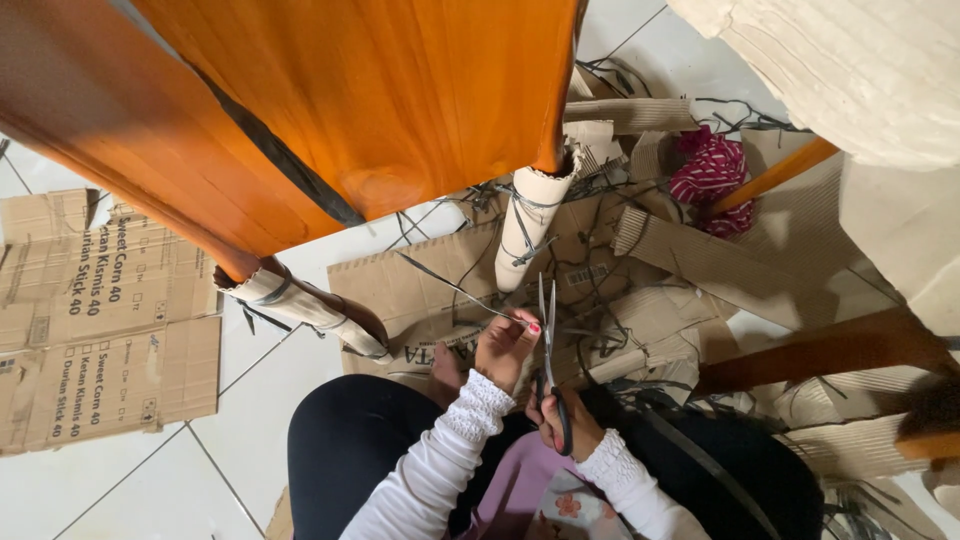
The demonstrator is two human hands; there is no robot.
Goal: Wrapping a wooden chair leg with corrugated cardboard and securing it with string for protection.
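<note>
While gripped: scissors (549, 345), black strap (455, 290).

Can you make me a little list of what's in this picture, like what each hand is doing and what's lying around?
Left hand: pinches a thin dark strap
Right hand: holds scissors, blades pointing up, close together
Above: orange wooden furniture, with legs wrapped in cardboard
Floor: white tiles
Left: flattened cardboard box
Middle: cardboard scraps and strap pieces
Upper right: red-and-white cloth

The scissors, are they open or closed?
Closed, or nearly: the scissors blades lie together in one thin line pointing up from the right hand. The left hand pinches a thin strip.
</note>
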